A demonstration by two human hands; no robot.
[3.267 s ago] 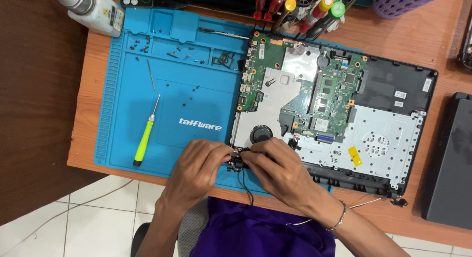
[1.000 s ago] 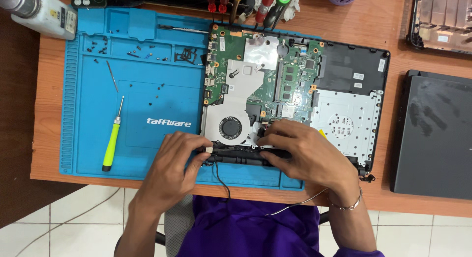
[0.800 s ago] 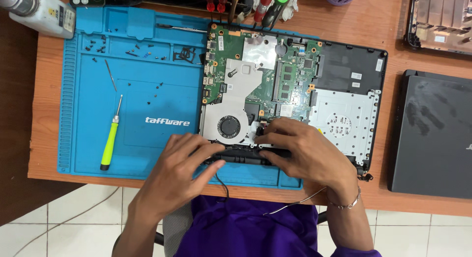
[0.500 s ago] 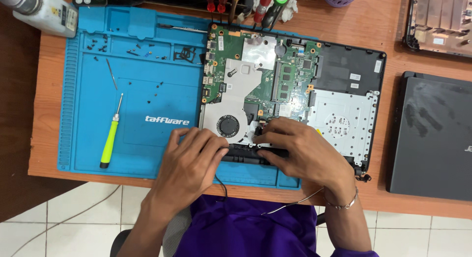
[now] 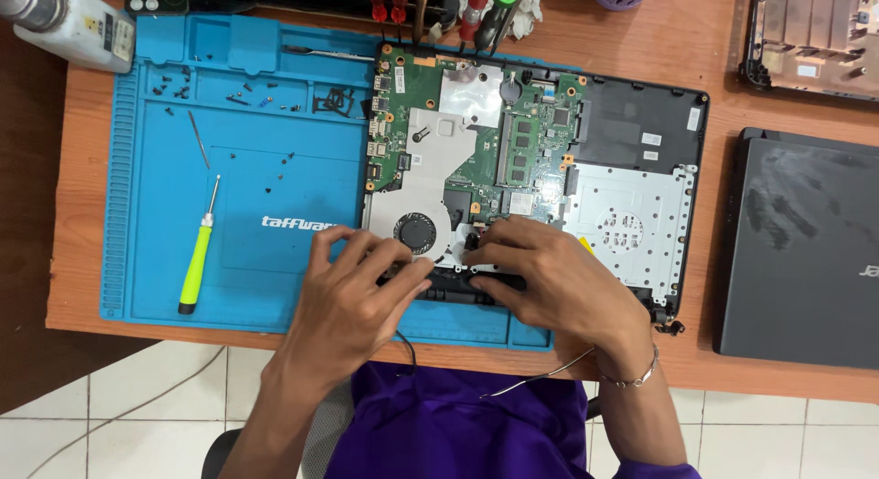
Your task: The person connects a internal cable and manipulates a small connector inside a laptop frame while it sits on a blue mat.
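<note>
Both hands, left hand (image 5: 352,291) and right hand (image 5: 540,282), are pinched on the long black speaker bar (image 5: 453,287) between them at the near edge of the opened laptop (image 5: 641,131), so I'd keep fingertip pressure even and mind its thin black cable (image 5: 409,346) trailing toward you.

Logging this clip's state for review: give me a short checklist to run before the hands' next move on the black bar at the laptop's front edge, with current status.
1. Left hand on the black bar: ok.
2. Right hand on the bar: ok.
3. Bar seated in the opened laptop: cannot tell, hands cover it.
4. Thin black cable hanging off the desk edge, free of snags: cannot tell.
5. Loose screws kept on the blue mat, away from the hands: ok.
6. Green screwdriver within reach: ok.
</note>
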